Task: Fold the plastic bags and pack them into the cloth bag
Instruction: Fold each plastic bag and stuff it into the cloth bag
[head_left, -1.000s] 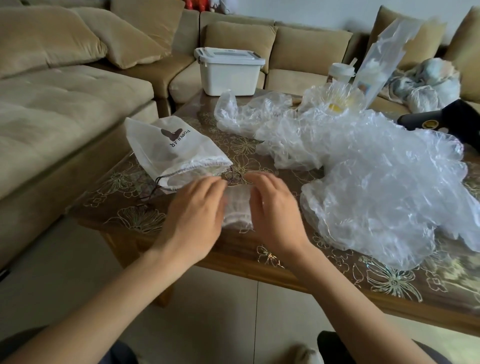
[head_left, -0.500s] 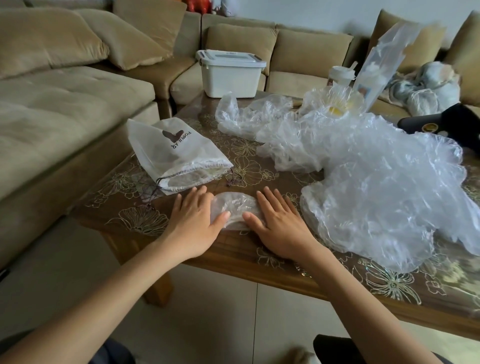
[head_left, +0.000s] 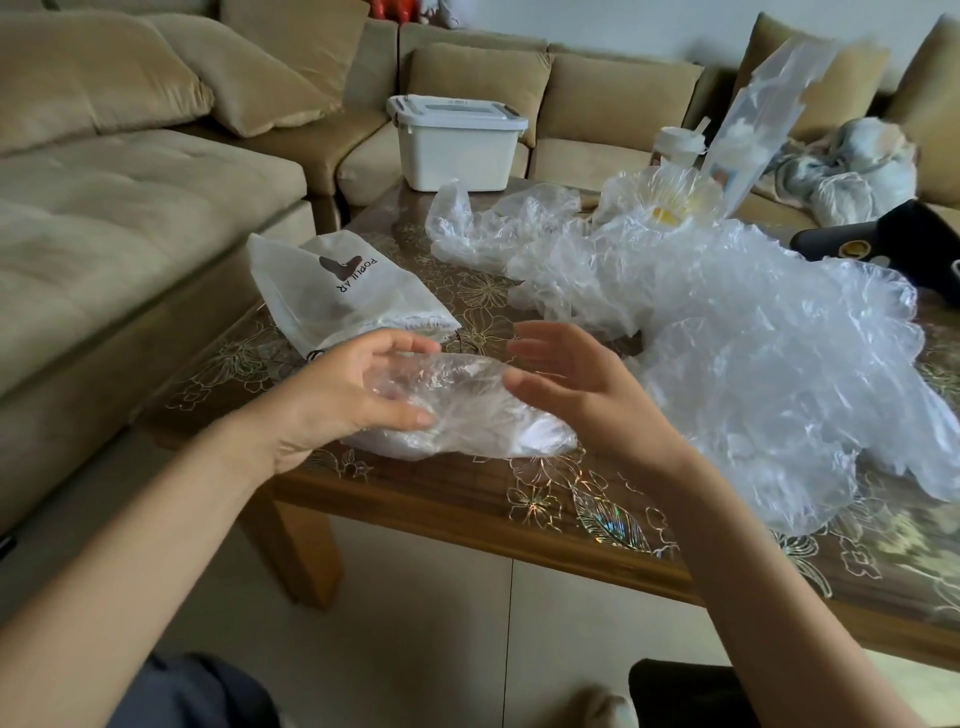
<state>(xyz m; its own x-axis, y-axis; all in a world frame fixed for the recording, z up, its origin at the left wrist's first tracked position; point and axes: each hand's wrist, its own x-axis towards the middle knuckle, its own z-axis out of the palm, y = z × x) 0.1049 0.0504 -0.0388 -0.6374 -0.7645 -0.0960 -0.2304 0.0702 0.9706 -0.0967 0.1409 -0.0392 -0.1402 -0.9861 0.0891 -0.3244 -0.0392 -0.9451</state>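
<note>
One crinkled translucent plastic bag (head_left: 467, 410), beside the cloth bag (head_left: 332, 296). Gripped by left hand (head_left: 337, 397); right hand (head_left: 582, 395) slack, empty.

The left hand (head_left: 332, 400) grips the left end of a folded plastic bag (head_left: 467, 410), thumb on its near side and fingers curled over the top. The right hand (head_left: 587, 395) is just beside the bag's other end, fingers spread and relaxed. Just beyond the left hand the cloth bag (head_left: 332, 296) lies on the table (head_left: 467, 499); to the right of the right hand sprawls a heap of crumpled plastic bags (head_left: 753, 353).
</note>
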